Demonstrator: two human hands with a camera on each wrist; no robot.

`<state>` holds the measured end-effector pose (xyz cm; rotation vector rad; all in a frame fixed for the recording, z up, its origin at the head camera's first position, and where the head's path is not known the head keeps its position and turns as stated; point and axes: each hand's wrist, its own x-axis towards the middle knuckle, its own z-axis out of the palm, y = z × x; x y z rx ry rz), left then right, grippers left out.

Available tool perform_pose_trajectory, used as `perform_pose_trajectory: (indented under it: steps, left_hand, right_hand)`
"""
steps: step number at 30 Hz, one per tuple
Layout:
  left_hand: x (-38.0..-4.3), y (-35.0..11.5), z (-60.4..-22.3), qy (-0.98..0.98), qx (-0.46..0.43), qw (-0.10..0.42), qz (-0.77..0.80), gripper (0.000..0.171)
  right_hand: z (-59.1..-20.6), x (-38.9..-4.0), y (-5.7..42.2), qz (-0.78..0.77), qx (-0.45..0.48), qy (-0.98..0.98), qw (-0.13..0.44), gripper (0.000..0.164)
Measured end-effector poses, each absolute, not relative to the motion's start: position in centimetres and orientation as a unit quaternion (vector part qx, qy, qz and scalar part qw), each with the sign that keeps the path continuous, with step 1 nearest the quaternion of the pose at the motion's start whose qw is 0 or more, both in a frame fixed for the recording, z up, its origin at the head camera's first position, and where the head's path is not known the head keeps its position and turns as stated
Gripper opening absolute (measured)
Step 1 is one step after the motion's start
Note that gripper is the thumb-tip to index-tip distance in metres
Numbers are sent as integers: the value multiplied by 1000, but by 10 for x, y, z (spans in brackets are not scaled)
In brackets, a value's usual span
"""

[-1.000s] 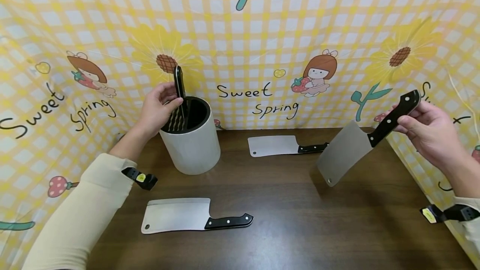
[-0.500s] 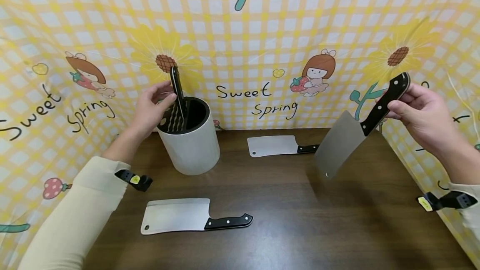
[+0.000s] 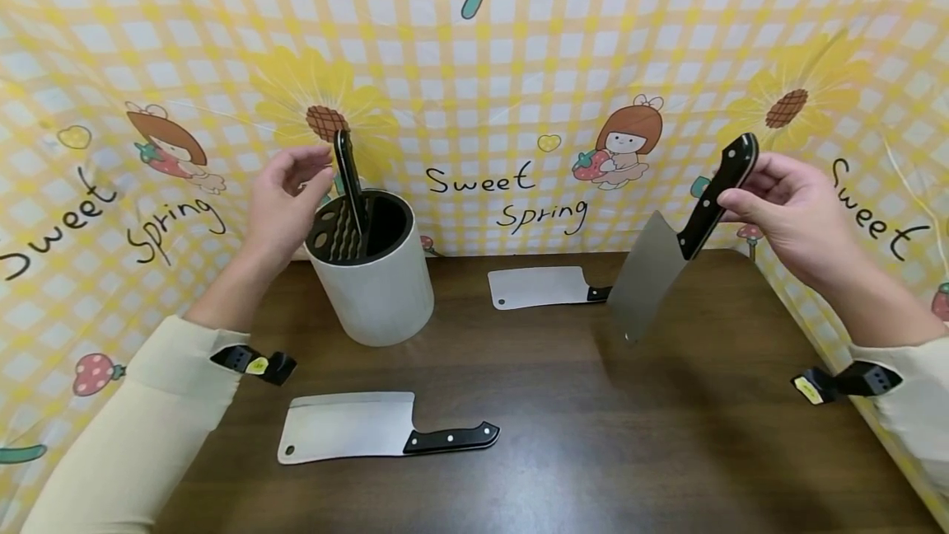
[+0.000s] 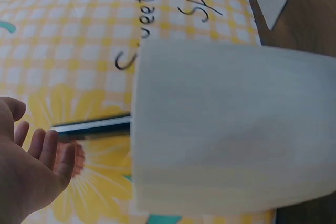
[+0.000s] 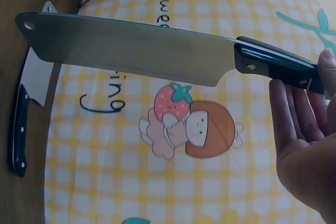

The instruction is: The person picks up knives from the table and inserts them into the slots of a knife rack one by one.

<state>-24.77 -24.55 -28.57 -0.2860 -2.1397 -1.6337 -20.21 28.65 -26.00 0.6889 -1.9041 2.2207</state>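
My right hand (image 3: 797,217) pinches the black riveted handle of a cleaver (image 3: 647,274), thumb on one side and fingers on the other. The cleaver hangs in the air with its blade slanting down to the left. In the right wrist view the whole cleaver (image 5: 131,48) shows. My left hand (image 3: 285,204) is just left of a black-handled knife (image 3: 348,171) standing in a white round knife block (image 3: 378,303). Its fingers are loosely bent and hold nothing. In the left wrist view the hand (image 4: 34,171) is by the handle's end. The knife's blade is hidden inside the block.
A second cleaver (image 3: 537,288) lies at the back of the brown table (image 3: 556,402), its handle partly hidden behind the held blade. Another cleaver (image 3: 348,428) lies near the front left. A yellow checked cloth (image 3: 474,89) covers the walls around.
My left hand has let go of the knife handle in the block and drawn back to the left. My right hand has carried the cleaver left and slightly up, its blade turning more upright.
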Motion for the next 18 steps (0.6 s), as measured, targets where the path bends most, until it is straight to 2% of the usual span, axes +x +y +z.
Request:
perform_pose_trajectory:
  steps: [10, 18]
  left_hand:
    - [-237, -218, -267, -754, -177, 177, -608, 24]
    - [-237, -195, -263, -778, -210, 140, -575, 32]
  right_hand:
    - [-251, -208, 250, 709, 245, -657, 77, 15]
    - [-243, -212, 224, 679, 238, -690, 85, 13]
